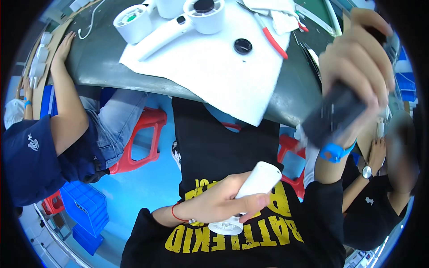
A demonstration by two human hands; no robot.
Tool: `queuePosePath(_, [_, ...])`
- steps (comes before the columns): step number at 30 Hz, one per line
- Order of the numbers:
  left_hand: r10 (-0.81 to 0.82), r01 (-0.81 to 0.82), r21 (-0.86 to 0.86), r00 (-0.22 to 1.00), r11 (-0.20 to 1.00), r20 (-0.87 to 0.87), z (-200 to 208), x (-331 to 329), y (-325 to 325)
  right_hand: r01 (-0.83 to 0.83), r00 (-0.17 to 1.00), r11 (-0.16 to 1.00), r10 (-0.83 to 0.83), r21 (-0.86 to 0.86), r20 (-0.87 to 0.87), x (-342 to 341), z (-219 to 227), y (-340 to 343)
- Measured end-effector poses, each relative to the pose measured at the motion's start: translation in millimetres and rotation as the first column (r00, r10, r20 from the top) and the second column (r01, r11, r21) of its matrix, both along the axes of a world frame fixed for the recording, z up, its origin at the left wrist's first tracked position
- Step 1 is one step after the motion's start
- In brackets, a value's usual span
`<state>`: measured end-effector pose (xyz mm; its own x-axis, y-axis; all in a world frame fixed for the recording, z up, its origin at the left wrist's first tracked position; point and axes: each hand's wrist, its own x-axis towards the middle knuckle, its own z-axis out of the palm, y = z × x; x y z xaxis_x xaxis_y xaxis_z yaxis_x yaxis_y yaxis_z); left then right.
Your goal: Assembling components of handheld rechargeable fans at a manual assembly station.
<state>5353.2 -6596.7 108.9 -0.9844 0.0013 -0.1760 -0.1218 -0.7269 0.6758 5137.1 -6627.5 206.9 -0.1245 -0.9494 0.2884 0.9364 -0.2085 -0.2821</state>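
Seated at a grey-green worktable, its edge curving across the upper part of the view. Spread over the middle of it, a white foam sheet with one corner hanging off the near edge above the lap. On the sheet, two white handheld fan bodies: one round head at the upper left, another with a dark centre and its handle slanting down-left. Near these, a small black round cap, and just beside the sheet's right edge red-handled pliers. Down at chest level, in front of a black shirt with yellow lettering, left hand clasped around a white fan handle, round base pointing down, well apart from the table. Raised at the right, right hand clenched on a dark power tool, blurred, with a blue wristband below it. At the left, another person's arm resting on the table edge, jeans and a red plastic stool beneath. Light blue floor, blue crates at lower left. At the right, a further person's wrist with a watch.
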Motion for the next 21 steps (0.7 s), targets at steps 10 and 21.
queuePosePath(10, [0.137,-0.127,0.164,0.989,0.978,-0.051,-4.6,2.5,-3.0,0.570,0.716,0.819,-0.451,0.072,-0.533,-12.2,-42.3,-75.3])
queuePosePath(21, [0.406,-0.435,0.160,0.895,0.886,0.184,0.5,-8.5,-20.1,0.393,0.777,0.914,-0.390,-0.102,-0.494,-34.2,-28.6,-43.0])
